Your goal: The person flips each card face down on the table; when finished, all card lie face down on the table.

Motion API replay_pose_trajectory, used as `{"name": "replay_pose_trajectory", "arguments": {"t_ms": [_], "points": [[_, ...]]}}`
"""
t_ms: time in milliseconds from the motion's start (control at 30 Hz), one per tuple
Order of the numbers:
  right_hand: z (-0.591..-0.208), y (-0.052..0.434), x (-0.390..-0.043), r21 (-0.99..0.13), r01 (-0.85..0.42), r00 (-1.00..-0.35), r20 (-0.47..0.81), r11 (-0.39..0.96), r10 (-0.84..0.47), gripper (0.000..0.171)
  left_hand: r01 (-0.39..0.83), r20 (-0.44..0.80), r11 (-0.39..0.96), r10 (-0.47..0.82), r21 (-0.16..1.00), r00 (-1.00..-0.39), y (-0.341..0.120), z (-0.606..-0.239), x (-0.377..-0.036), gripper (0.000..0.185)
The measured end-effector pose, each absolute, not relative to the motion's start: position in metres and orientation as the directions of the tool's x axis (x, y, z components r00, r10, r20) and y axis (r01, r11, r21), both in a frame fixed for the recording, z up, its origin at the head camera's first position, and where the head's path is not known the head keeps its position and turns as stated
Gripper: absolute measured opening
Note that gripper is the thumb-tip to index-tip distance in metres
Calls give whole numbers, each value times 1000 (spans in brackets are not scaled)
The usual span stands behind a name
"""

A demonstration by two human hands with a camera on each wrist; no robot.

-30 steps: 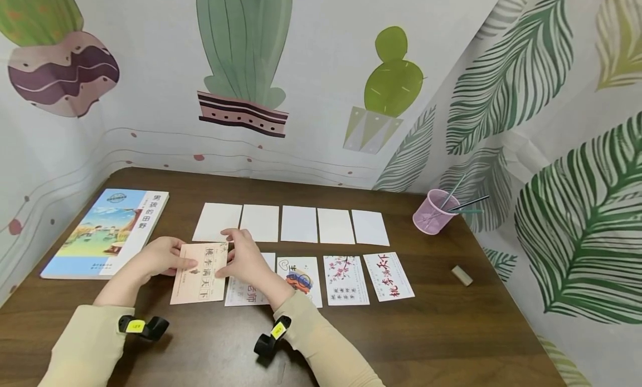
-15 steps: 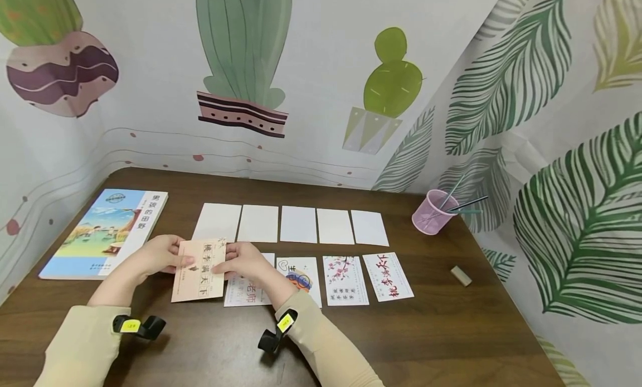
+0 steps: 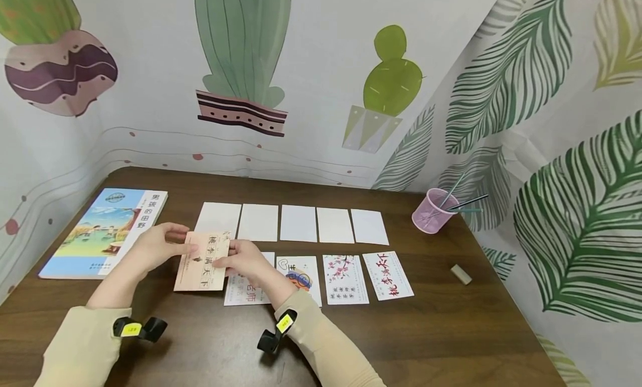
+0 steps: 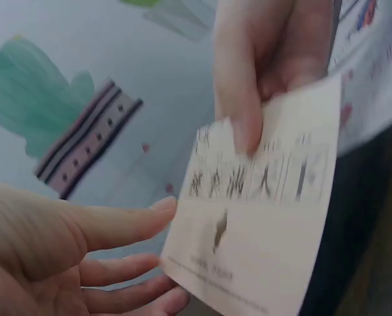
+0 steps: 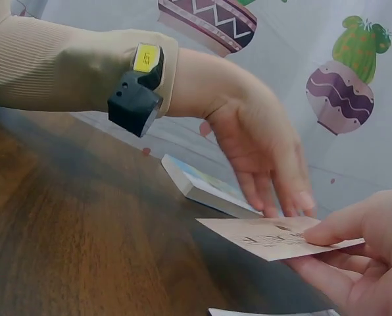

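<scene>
A pale peach card (image 3: 200, 272) with dark Chinese characters is held up over the table. My right hand (image 3: 248, 261) pinches it by its right edge, thumb on the printed face and fingers underneath, as the right wrist view's right hand (image 5: 373, 247) shows. At the opposite edge is my left hand (image 3: 157, 250), its fingers loosely extended and apart from the thumb. In the left wrist view the left thumb (image 4: 127, 222) reaches right to the card's edge. Partly behind my right hand lies a white card with red characters (image 3: 246, 295).
Several blank white cards (image 3: 299, 224) form a row at the back. Closer in lie a colourful printed card (image 3: 308, 272), a blossom card (image 3: 346, 281) and a red-lettered card (image 3: 388, 275). A book (image 3: 105, 231) lies left; a pink pen cup (image 3: 428, 214) and an eraser (image 3: 461, 274) are right.
The peach card has risen from near the tabletop and tilted. My right hand has gone from reaching at its edge to pinching it. My left fingers have loosened and spread at the left edge.
</scene>
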State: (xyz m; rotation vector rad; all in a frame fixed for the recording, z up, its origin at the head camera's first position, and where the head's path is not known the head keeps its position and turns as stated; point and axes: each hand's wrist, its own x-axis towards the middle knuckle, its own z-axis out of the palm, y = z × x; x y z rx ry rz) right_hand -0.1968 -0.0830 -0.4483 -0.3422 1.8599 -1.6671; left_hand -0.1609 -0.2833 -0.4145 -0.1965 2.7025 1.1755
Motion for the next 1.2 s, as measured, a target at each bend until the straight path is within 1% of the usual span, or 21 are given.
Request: {"name": "replay_pose_trajectory", "arguments": {"t_ms": [167, 267, 367, 500, 600, 767, 867, 1000, 1133, 1200], "points": [[-442, -82, -194, -976, 169, -822, -218, 140, -527, 30, -158, -99, 777, -123, 610, -987, -269, -397, -155, 63], [-440, -82, -193, -980, 162, -837, -199, 116, -510, 31, -144, -47, 792, -144, 593, -988, -265, -391, -152, 60], [-438, -82, -192, -983, 157, -844, -184, 95, -504, 31, -115, -47, 773, -110, 624, -993, -260, -387, -150, 58], [-437, -83, -191, -986, 148, -841, -164, 71, -516, 31, -118, -89, 743, -80, 659, -993, -254, -383, -148, 60], [-435, -84, -190, -988, 146, -832, -146, 42, -536, 31, -132, -122, 728, -66, 673, -990, -251, -380, -148, 64], [-433, -85, -188, -989, 144, -801, -124, 13, -585, 36, -102, -116, 737, -32, 668, -993, -248, -377, -147, 68], [-432, -85, -187, -989, 143, -790, -128, 24, -600, 42, -71, -97, 752, -9, 655, -995, -247, -376, -146, 67], [-430, -83, -186, -991, 105, -777, -135, 84, -615, 47, -48, -92, 763, 15, 645, -996, -249, -374, -144, 68], [-428, -80, -188, -990, 66, -731, -133, 125, -669, 53, -43, -110, 725, 45, 688, -993, -252, -372, -143, 64], [-429, -79, -191, -993, 60, -709, -117, 106, -696, 52, -50, -122, 689, 56, 723, -991, -255, -371, -143, 59]]}}
